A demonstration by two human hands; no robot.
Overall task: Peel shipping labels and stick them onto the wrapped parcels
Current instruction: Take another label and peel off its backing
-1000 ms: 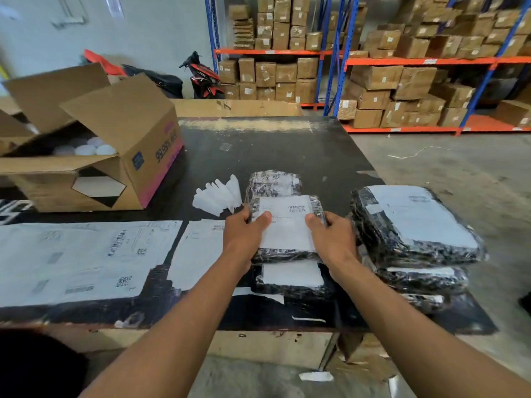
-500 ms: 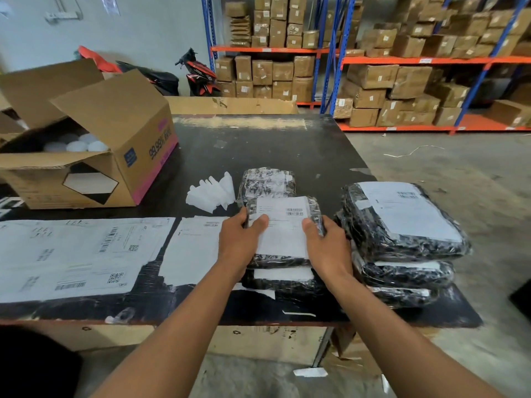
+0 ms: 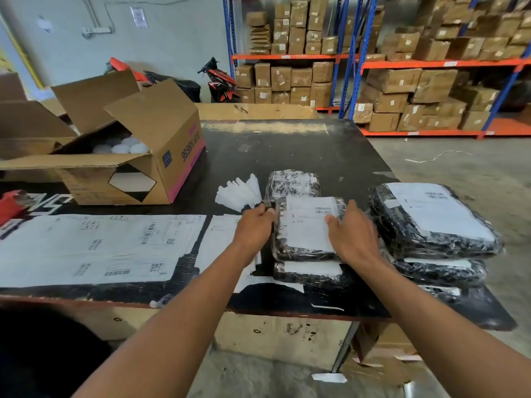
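A black wrapped parcel [image 3: 290,248] with a white shipping label [image 3: 309,225] on top lies on another labelled parcel [image 3: 310,272] near the table's front edge. My left hand [image 3: 253,226] grips the top parcel's left edge. My right hand [image 3: 355,234] lies flat on its right side, fingers extended, thumb on the label. A third wrapped parcel [image 3: 293,182] sits just behind. Sheets of shipping labels [image 3: 100,248] are spread on the table to the left.
A stack of labelled parcels [image 3: 431,222] stands at the right, close to the table's edge [image 3: 287,310]. Peeled white backing pieces [image 3: 238,193] lie behind my left hand. An open cardboard box [image 3: 161,156] fills the back left. Shelves of cartons [image 3: 402,81] stand beyond.
My left thumb has slid off the label to the parcel's left edge. My right hand has flattened and opened on the parcel's right side. The camera has shifted slightly.
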